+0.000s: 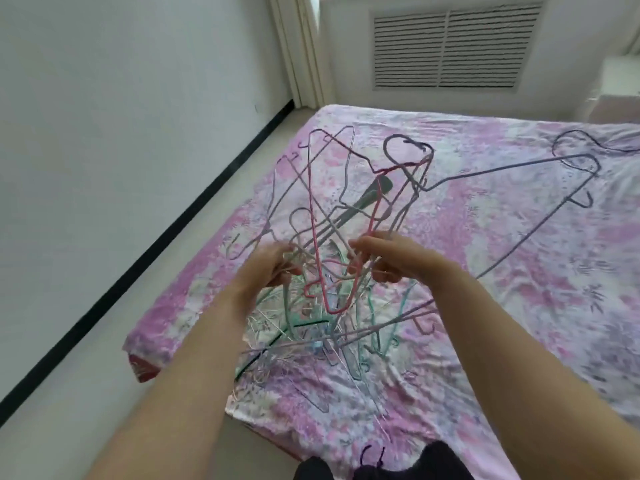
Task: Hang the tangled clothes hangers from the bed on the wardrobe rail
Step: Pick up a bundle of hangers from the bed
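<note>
Wire hangers (332, 237), coated pink, green, grey: one tangled cluster, raised between both hands above the near-left part of the bed (519, 254), lower ends trailing on the sheet. Left hand (273, 268) and right hand (384, 258) each pinch wires. Advice: free one hook, tease slowly, avoid yanking. Wardrobe rail not visible.

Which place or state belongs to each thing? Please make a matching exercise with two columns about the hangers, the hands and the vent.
Things:
1. pink hanger
2. dark purple hanger
3. louvred vent
4. left hand

Places or states:
A. set in the far wall
B. lifted in the tangle between both hands
C. lying flat on the bedsheet, to the right
D. fingers curled round thin hanger wires

Pairs: 1-B, 2-C, 3-A, 4-D
</note>
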Action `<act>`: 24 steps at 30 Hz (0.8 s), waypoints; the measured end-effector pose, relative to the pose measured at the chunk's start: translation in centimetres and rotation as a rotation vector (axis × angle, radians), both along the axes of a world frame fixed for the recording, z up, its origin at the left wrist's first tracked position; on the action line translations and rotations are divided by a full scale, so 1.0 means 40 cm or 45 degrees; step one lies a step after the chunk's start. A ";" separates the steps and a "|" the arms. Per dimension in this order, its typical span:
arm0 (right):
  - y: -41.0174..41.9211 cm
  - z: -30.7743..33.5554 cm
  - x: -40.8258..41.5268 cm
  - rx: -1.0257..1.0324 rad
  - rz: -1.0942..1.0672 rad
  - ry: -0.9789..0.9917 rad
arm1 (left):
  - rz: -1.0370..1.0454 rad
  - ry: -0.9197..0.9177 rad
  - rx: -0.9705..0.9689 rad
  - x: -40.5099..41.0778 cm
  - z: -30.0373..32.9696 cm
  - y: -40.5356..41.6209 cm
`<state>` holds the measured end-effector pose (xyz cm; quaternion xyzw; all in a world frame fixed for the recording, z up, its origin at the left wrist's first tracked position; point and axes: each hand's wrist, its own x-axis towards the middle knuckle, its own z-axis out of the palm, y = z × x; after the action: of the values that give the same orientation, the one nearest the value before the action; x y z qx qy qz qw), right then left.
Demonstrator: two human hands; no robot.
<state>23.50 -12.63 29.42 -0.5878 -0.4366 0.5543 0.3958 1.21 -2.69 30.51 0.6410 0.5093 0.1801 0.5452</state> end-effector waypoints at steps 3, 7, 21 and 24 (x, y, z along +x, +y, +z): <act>0.032 0.032 -0.007 0.034 -0.020 -0.091 | 0.067 0.036 0.249 0.028 0.064 0.026; 0.061 0.036 -0.024 0.127 -0.132 -0.201 | -0.059 0.233 0.339 0.045 0.064 0.016; 0.126 -0.048 -0.086 0.108 0.120 -1.433 | 0.039 -0.493 -0.827 0.038 -0.150 -0.096; 0.144 -0.074 -0.138 0.075 0.185 -1.479 | 0.014 -0.562 -0.942 0.040 -0.157 -0.094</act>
<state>17.99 -6.85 26.47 -0.7524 -0.6366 0.1546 0.0689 2.82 -6.46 24.25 0.3457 0.4141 0.1212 0.8333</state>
